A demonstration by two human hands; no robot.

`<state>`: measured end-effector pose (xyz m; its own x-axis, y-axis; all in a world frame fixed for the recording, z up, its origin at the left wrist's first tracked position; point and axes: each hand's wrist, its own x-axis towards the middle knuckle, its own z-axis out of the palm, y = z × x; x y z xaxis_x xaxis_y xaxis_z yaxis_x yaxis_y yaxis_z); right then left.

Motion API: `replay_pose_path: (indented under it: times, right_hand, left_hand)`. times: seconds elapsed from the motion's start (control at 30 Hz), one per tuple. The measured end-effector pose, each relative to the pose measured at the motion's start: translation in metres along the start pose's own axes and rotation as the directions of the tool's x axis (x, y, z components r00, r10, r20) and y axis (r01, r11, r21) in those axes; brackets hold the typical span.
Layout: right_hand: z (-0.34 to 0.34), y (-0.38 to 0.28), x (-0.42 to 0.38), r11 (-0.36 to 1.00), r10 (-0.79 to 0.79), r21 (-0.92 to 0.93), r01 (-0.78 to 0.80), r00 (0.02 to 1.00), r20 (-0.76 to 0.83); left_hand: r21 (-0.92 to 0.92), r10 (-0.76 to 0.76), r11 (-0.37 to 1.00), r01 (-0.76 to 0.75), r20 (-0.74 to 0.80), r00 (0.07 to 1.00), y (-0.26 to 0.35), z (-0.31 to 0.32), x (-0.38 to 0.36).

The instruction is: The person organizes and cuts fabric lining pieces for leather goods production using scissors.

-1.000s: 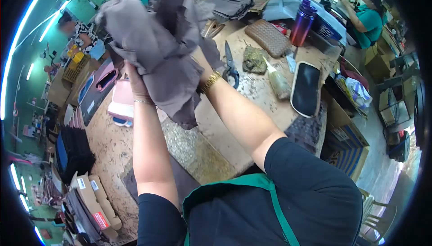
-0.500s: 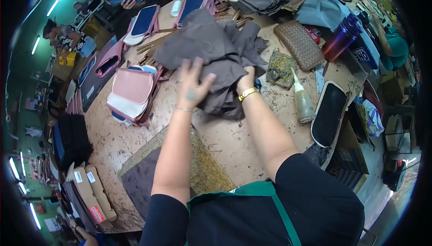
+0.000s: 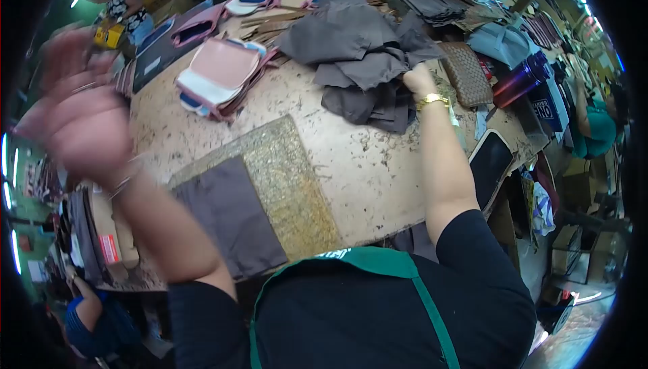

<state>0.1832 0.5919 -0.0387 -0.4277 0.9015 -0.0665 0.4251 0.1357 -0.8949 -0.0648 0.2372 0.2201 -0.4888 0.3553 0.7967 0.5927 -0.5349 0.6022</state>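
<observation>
My left hand (image 3: 84,109) is raised at the far left, palm showing and fingers apart, blurred by motion and holding nothing. At the right edge of a crumpled pile of dark grey fabric (image 3: 364,52), my right hand (image 3: 421,80) is closed on the cloth. A gold bracelet circles my right wrist. Nearer to me, a flat dark grey piece (image 3: 233,217) lies on a speckled, yellow-stained board (image 3: 290,180).
Pink and white panels (image 3: 214,69) are stacked on the table (image 3: 364,187) at left. On the right are a woven brown pouch (image 3: 467,75), a purple bottle (image 3: 520,80) and a black panel (image 3: 489,160). Other people are at work around the table.
My left hand has left the fabric and swung up to the far left. My right hand remains at the fabric's right edge. The view has shifted, so the table contents appear higher.
</observation>
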Motion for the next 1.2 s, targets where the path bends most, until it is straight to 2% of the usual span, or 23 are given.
replay_pose_path:
  times: [0.03,0.07,0.1,0.13,0.2,0.23,0.3,0.33,0.37,0.4,0.43,0.5,0.53,0.57,0.63,0.73,0.77,0.83,0.9,1.0,1.07,1.13,1.2]
  right_hand:
    - [-0.012,-0.004,-0.015,0.988,-0.086,0.127,0.087,0.996,-0.016]
    - [-0.028,-0.004,-0.025,0.967,-0.232,-0.141,0.212,0.963,-0.141]
    - [-0.045,-0.032,-0.055,0.967,-0.182,-0.194,0.164,0.980,-0.077]
    - [-0.053,-0.019,-0.062,0.923,-0.224,-0.364,0.128,0.945,-0.236]
    - [-0.053,-0.017,-0.078,0.831,-0.497,-0.481,0.280,0.762,-0.416]
    - [-0.044,-0.040,-0.109,0.762,-0.619,-0.572,0.302,0.599,-0.508]
    - [-0.001,-0.061,-0.149,0.737,-0.676,-0.349,0.579,0.644,-0.358]
    - [0.020,-0.056,-0.161,0.695,-0.712,-0.269,0.667,0.688,-0.136]
    - [0.043,-0.046,-0.173,0.655,-0.733,-0.174,0.735,0.674,0.090]
    - [0.064,-0.043,-0.196,0.717,-0.653,-0.121,0.687,0.722,0.228]
    - [0.081,-0.041,-0.216,0.773,-0.565,-0.085,0.629,0.742,0.361]
    - [0.100,-0.034,-0.237,0.851,-0.423,-0.098,0.516,0.783,0.456]
    - [0.109,-0.032,-0.240,0.847,-0.429,-0.091,0.523,0.775,0.464]
    - [0.115,-0.029,-0.242,0.903,-0.331,-0.090,0.420,0.813,0.479]
    - [0.121,-0.022,-0.246,0.942,-0.226,-0.103,0.320,0.831,0.509]
    - [0.125,-0.033,-0.244,0.929,-0.199,-0.176,0.327,0.838,0.508]
    - [0.135,-0.036,-0.251,0.960,-0.150,-0.134,0.247,0.853,0.500]
    - [0.152,-0.037,-0.259,0.926,-0.219,-0.158,0.343,0.828,0.517]
    - [0.165,-0.065,-0.282,0.967,-0.094,-0.143,0.213,0.814,0.574]
    - [0.198,-0.050,-0.292,0.952,-0.252,0.003,0.307,0.775,0.579]
    - [0.200,-0.053,-0.288,0.943,-0.289,0.018,0.333,0.788,0.544]
    - [0.190,-0.062,-0.283,0.895,-0.335,0.016,0.446,0.647,0.685]
    - [0.165,-0.064,-0.254,0.888,-0.391,-0.055,0.456,0.814,0.430]
  left_hand:
    - [0.018,-0.010,1.000,0.010,-0.018,1.000,0.053,-0.017,0.009]
    - [-0.039,0.259,0.965,-0.259,0.014,0.966,0.096,-0.039,0.015]
    - [-0.088,0.509,0.859,-0.505,0.041,0.860,0.126,-0.059,0.012]
    - [-0.030,0.497,0.868,-0.496,0.039,0.867,0.149,-0.075,0.002]
    - [0.346,0.669,0.673,-0.654,0.092,0.737,0.189,-0.101,-0.020]
    - [0.394,0.665,0.655,-0.645,0.105,0.739,0.196,-0.126,-0.035]
    - [0.472,0.375,0.818,-0.329,-0.003,0.927,0.185,-0.201,-0.091]
    - [0.490,0.212,0.859,-0.148,-0.077,0.974,0.174,-0.224,-0.123]
    - [0.432,0.137,0.894,0.114,-0.509,0.850,0.142,-0.182,-0.155]
    - [0.474,0.022,0.796,0.376,-0.644,0.764,0.119,-0.206,-0.208]
    - [0.308,-0.039,0.721,0.620,-0.876,0.481,0.102,-0.184,-0.248]
    - [-0.250,-0.389,0.631,0.734,-0.921,0.020,0.089,-0.156,-0.335]
    - [-0.491,-0.585,0.511,0.706,-0.800,-0.133,0.088,-0.148,-0.372]
    - [-0.597,-0.677,0.456,0.660,-0.714,-0.179,0.086,-0.133,-0.392]
    - [-0.713,-0.815,0.393,0.581,-0.563,-0.139,0.081,-0.121,-0.408]
    - [-0.734,-0.820,0.415,0.537,-0.558,-0.128,0.073,-0.125,-0.398]
    - [-0.695,-0.821,0.412,0.589,-0.563,-0.089,0.072,-0.137,-0.400]
    - [-0.605,-0.795,0.457,0.652,-0.606,-0.005,0.081,-0.145,-0.384]
    - [-0.624,-0.805,0.487,0.611,-0.592,0.037,0.084,-0.171,-0.381]
    - [-0.617,-0.741,0.555,0.558,-0.671,-0.004,0.085,-0.196,-0.374]
    - [-0.483,-0.612,0.618,0.620,-0.791,-0.005,0.083,-0.207,-0.381]
    - [-0.207,-0.353,0.652,0.730,-0.934,0.050,0.082,-0.204,-0.378]
    - [0.084,-0.135,0.653,0.753,-0.965,0.225,0.088,-0.195,-0.359]
